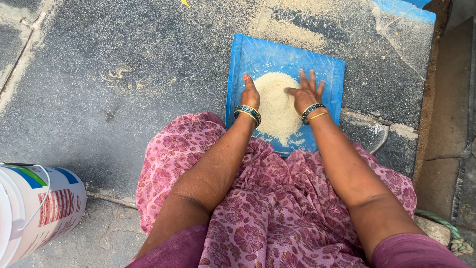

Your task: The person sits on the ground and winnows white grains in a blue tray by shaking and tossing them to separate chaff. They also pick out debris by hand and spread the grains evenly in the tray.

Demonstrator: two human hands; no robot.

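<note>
A blue flat tray lies on the stone ground in front of my knees, holding a pale heap of fine grain. My left hand rests on its edge at the left side of the heap, fingers together. My right hand lies flat, fingers spread, on the heap's right side. Both wrists carry dark and gold bangles. My lap is covered by pink flowered cloth.
A white plastic bucket with a wire handle lies on its side at the lower left. More pale grain is scattered on the dark stone slabs beyond the tray. A blue sheet and a raised stone kerb lie on the right.
</note>
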